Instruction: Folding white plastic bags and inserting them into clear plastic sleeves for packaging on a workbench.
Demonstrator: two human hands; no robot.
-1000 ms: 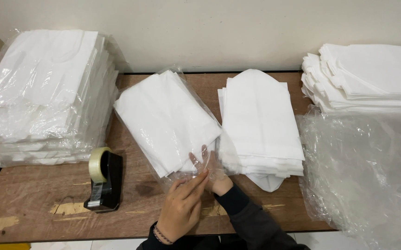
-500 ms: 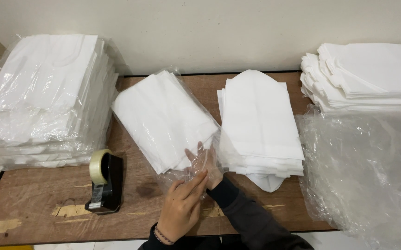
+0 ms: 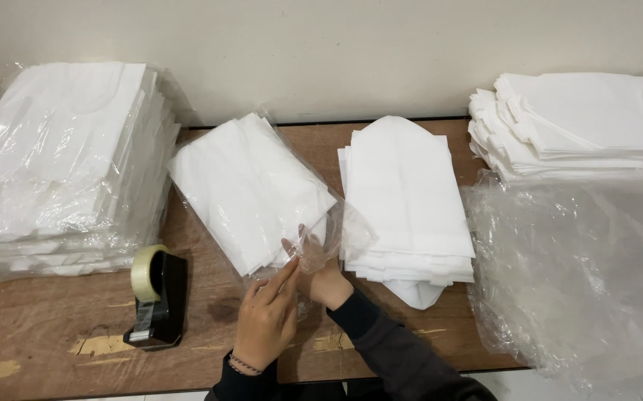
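A folded white garment in a clear plastic bag (image 3: 251, 189) lies tilted on the wooden table (image 3: 61, 327). My left hand (image 3: 265, 319) hovers at the bag's near open end, fingers extended, index fingertip touching the loose plastic flap (image 3: 314, 249). My right hand (image 3: 325, 278), in a dark sleeve, sits under that flap and pinches the plastic at the bag's corner. Part of the right hand is hidden behind the film and the left hand.
A black tape dispenser (image 3: 154, 297) stands at the near left. A tall stack of bagged white garments (image 3: 61, 163) fills the left. An unbagged folded stack (image 3: 407, 200) lies right of centre, another stack (image 3: 581, 122) at far right, above loose clear bags (image 3: 581, 267).
Both hands have shifted slightly up toward the bag's open end, and the loose plastic flap is lifted a little higher. The bagged garment has barely moved.
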